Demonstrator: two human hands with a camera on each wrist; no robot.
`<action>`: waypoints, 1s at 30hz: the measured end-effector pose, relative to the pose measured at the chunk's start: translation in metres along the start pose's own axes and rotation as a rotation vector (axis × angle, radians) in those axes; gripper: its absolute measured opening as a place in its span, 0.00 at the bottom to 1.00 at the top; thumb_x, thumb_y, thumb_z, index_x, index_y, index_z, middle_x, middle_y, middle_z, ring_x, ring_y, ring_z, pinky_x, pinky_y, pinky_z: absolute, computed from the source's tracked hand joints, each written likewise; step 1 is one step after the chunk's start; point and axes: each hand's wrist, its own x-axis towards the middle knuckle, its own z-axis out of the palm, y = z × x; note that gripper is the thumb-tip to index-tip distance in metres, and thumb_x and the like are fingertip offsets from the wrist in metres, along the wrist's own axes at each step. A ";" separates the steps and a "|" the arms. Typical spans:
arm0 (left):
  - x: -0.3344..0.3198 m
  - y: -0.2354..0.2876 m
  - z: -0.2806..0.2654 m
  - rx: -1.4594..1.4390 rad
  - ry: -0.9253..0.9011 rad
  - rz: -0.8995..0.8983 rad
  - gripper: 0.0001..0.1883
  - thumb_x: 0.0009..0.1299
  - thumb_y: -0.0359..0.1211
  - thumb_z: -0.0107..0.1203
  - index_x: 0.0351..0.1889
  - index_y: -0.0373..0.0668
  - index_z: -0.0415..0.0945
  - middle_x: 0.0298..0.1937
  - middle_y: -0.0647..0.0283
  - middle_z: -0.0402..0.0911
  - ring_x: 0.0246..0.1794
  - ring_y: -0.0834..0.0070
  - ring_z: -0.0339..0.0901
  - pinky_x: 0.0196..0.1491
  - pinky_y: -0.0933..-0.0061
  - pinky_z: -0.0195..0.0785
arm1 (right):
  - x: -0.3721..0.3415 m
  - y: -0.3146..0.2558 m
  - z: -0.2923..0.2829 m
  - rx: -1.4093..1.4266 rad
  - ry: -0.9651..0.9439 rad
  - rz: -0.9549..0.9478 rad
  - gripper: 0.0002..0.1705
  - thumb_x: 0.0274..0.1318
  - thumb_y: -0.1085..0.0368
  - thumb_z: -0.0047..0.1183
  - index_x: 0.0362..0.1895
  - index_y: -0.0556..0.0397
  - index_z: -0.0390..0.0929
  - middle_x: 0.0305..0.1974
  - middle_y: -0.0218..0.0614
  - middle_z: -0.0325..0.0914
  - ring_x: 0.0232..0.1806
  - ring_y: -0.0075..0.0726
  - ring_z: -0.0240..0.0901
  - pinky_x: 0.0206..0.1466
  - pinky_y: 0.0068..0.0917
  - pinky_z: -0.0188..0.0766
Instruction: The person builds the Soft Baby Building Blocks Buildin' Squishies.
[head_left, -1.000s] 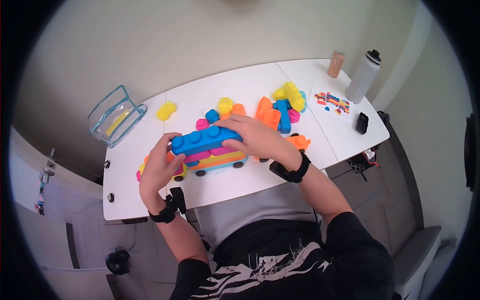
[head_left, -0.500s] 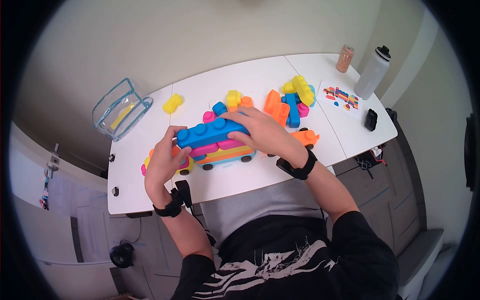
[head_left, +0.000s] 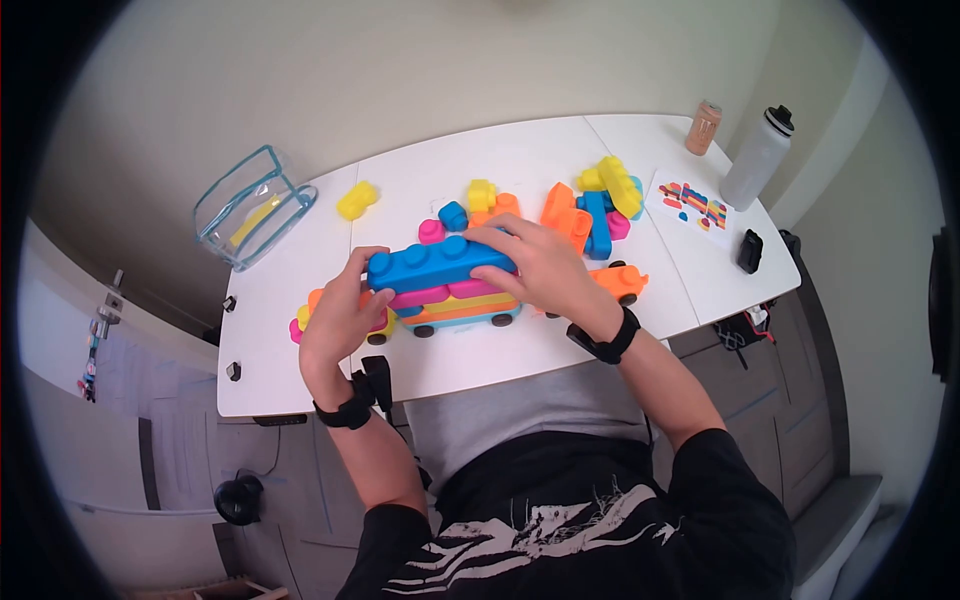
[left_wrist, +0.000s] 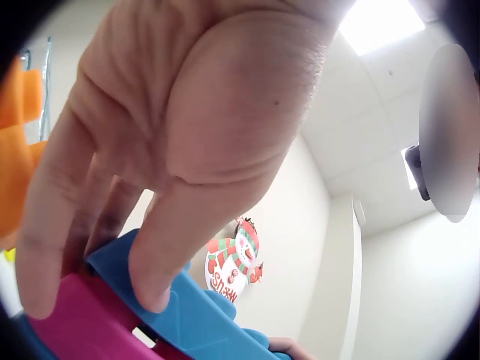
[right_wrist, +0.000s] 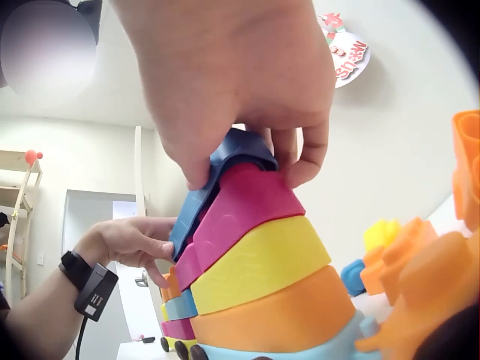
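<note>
A long blue block [head_left: 430, 262] with round studs lies over the top of a wheeled train wagon [head_left: 470, 310]. My left hand [head_left: 342, 315] holds its left end, the thumb [left_wrist: 154, 281] on the near side. At the other end my right hand [head_left: 545, 270] grips it between thumb and fingers. Under it are magenta blocks [right_wrist: 251, 199], then a yellow layer [right_wrist: 262, 266], an orange layer [right_wrist: 277, 311] and a light blue wheeled base. In the left wrist view a gap shows between blue and magenta. Left of the wagon, a yellow wheeled piece is partly behind my left hand.
Loose blocks lie behind the wagon, among them an orange one [head_left: 567, 222], a dark blue one [head_left: 597, 225] and a yellow one [head_left: 357, 200]. An orange wheeled car [head_left: 622, 282] stands to the right. Farther off are a clear bag [head_left: 250, 205], picture sheet [head_left: 690, 208], can [head_left: 704, 128] and bottle [head_left: 757, 160].
The head view has shifted, so the table appears farther right. Both hands keep their hold on the blue block over the wagon, with little visible movement of it.
</note>
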 end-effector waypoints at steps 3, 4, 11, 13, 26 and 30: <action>0.000 -0.007 -0.001 0.128 0.028 0.095 0.27 0.73 0.24 0.65 0.69 0.47 0.71 0.58 0.50 0.86 0.59 0.63 0.87 0.52 0.64 0.83 | 0.002 -0.012 -0.009 -0.097 -0.018 -0.017 0.24 0.59 0.52 0.71 0.57 0.45 0.85 0.49 0.35 0.84 0.43 0.44 0.84 0.45 0.36 0.81; 0.001 -0.008 0.001 0.146 0.055 0.142 0.28 0.71 0.24 0.66 0.68 0.47 0.72 0.56 0.51 0.87 0.58 0.61 0.87 0.53 0.63 0.82 | 0.001 -0.012 -0.009 -0.092 -0.019 -0.024 0.24 0.59 0.52 0.71 0.57 0.45 0.85 0.49 0.35 0.84 0.43 0.44 0.84 0.45 0.36 0.81; 0.000 -0.006 0.005 0.189 0.127 0.201 0.27 0.68 0.23 0.69 0.64 0.45 0.76 0.52 0.51 0.88 0.53 0.54 0.87 0.59 0.58 0.78 | -0.004 -0.013 -0.005 0.008 -0.021 0.071 0.23 0.59 0.55 0.72 0.56 0.47 0.86 0.50 0.35 0.84 0.44 0.43 0.84 0.44 0.35 0.81; 0.000 -0.006 0.007 0.193 0.122 0.154 0.27 0.68 0.24 0.70 0.64 0.45 0.76 0.52 0.51 0.88 0.54 0.54 0.87 0.60 0.58 0.78 | -0.005 -0.012 -0.003 0.051 -0.001 0.091 0.23 0.59 0.56 0.72 0.56 0.48 0.85 0.50 0.36 0.84 0.45 0.44 0.84 0.44 0.35 0.81; -0.047 0.018 -0.020 0.250 0.332 0.327 0.32 0.70 0.25 0.65 0.74 0.43 0.73 0.73 0.48 0.77 0.67 0.52 0.79 0.62 0.59 0.78 | -0.002 -0.011 -0.036 0.010 -0.159 0.216 0.22 0.58 0.58 0.72 0.56 0.47 0.85 0.49 0.37 0.84 0.47 0.49 0.84 0.49 0.38 0.82; -0.053 0.014 -0.023 0.365 0.298 0.344 0.27 0.72 0.21 0.60 0.71 0.43 0.76 0.69 0.52 0.81 0.67 0.53 0.79 0.66 0.59 0.76 | 0.003 -0.018 -0.029 0.028 -0.208 0.233 0.23 0.58 0.59 0.73 0.55 0.51 0.84 0.52 0.38 0.85 0.50 0.48 0.84 0.51 0.38 0.81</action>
